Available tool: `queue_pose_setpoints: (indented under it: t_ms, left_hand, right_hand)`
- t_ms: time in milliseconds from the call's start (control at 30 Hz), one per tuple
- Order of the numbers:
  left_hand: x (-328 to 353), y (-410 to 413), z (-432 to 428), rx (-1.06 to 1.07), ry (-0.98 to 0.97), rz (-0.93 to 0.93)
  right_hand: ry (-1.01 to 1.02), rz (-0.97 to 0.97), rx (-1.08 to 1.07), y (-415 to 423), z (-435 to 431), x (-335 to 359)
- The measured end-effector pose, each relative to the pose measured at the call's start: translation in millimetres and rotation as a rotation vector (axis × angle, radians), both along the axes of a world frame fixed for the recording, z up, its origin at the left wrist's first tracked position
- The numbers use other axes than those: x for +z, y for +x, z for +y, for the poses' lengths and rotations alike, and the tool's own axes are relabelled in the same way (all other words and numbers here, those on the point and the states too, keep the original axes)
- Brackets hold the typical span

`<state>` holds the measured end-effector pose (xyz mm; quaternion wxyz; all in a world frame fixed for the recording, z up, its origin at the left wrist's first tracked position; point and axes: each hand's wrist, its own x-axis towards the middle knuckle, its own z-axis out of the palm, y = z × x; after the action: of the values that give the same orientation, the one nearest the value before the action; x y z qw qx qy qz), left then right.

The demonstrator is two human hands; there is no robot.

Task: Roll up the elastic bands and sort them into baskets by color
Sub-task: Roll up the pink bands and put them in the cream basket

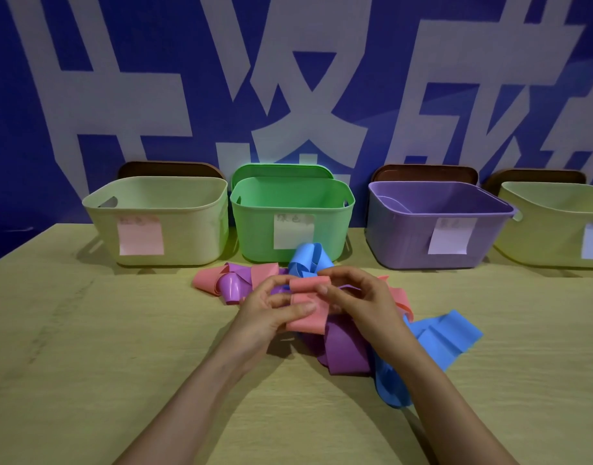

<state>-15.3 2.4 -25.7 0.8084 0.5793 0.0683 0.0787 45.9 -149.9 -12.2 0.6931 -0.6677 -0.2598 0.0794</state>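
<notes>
Just above the pale wooden table [86,330], both hands have hold of a flat pink elastic band [305,325]. The left hand [268,310] has its thumb laid across the loose flat stretch with its fingers curled behind. The right hand [358,297] pinches the upper end, where the strip is turned over on itself. It looks like the start of a roll, one hand feeding and steadying while the other winds. Directly under and around the hands lies a tangle waiting its turn: a wide purple band [345,350], a creased blue band [446,337] trailing right, a looped blue band [310,260] further back, and another pink band [207,280] to the left. Four plastic baskets line the far edge against the blue wall, each with a paper label facing the person, presumably so that colours can be matched quickly. They are a cream basket [187,229] with a pink label, a green basket [254,229], a purple basket [405,243] and a pale yellow basket [540,236] at the right. I judge the pink roll is meant for the cream one, though the writing on the label is too faint to read.
</notes>
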Motion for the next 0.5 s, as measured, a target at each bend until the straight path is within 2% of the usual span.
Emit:
queue_pose_setpoints:
  t_ms: [500]
  left_hand:
    - [0.2, 1.1, 0.0, -0.008, -0.053, -0.041]
  right_hand:
    - [-0.126, -0.087, 0.046, 2.1, -1.2, -2.3]
